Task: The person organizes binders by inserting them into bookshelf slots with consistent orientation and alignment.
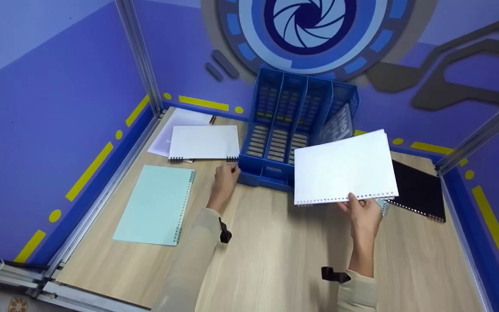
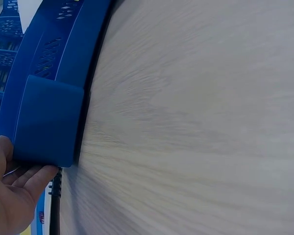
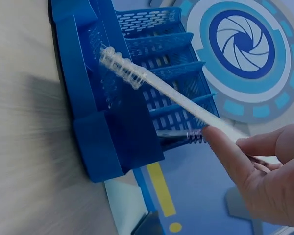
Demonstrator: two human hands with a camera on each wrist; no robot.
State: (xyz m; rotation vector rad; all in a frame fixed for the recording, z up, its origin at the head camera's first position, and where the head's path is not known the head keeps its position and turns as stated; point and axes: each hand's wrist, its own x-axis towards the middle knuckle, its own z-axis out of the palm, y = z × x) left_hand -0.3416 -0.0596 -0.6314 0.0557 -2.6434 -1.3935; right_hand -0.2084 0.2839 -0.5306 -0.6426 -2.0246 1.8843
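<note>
My right hand point(image 1: 364, 216) pinches a white spiral notebook point(image 1: 342, 169) by its coil-bound edge, thumb on top, fingers underneath. The notebook is tilted in front of the right part of a blue file organizer point(image 1: 249, 167). In the right wrist view the notebook point(image 3: 186, 105) appears nearly edge-on, its coil apart from me and close to the organizer's front point(image 3: 132, 142). My left hand point(image 1: 224, 182) holds the organizer's front left corner; the left wrist view shows thumb and fingers around that corner point(image 2: 49, 122). A grey-covered notebook point(image 1: 338, 125) stands in the rightmost slot.
A light green notebook point(image 1: 154, 203) lies at the left. Behind it, a white spiral notebook point(image 1: 204, 141) overlaps a pale purple one point(image 1: 160, 138). At the right lies a black notebook point(image 1: 418, 188), with a light green edge point(image 1: 383, 207) beside it. Walls enclose the table.
</note>
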